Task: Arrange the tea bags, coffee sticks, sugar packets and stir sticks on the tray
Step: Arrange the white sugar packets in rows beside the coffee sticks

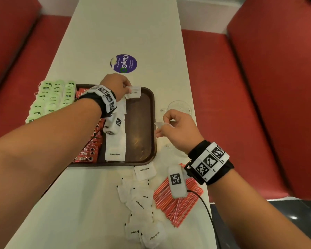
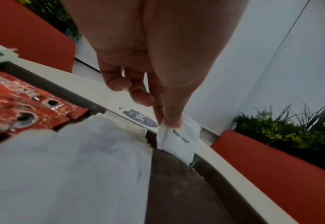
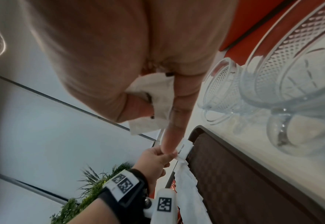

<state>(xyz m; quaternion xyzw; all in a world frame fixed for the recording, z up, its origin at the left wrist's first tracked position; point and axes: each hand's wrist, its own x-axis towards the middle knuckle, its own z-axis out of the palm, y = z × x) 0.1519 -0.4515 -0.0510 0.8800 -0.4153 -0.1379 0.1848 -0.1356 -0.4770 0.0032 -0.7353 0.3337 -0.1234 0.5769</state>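
Observation:
A brown tray [image 1: 147, 112] lies on the white table. On it run a row of red coffee sticks [image 1: 90, 153] and a column of white sugar packets [image 1: 116, 150]. My left hand [image 1: 118, 85] pinches one white sugar packet [image 1: 133, 92] [image 2: 179, 139] at the tray's far end, its lower corner touching the tray. My right hand [image 1: 176, 126] hovers beside the tray's right rim and holds several sugar packets [image 1: 160, 128] [image 3: 154, 97] in its curled fingers. Green tea bags [image 1: 50, 99] lie stacked left of the tray. Loose sugar packets [image 1: 142, 209] and red stir sticks [image 1: 176, 200] lie on the near table.
Clear glass cups [image 1: 180, 106] [image 3: 272, 84] stand right of the tray, close to my right hand. A purple round sticker [image 1: 125, 63] marks the table beyond the tray. Red bench seats [image 1: 258, 87] flank the table on both sides. The tray's right half shows bare brown surface.

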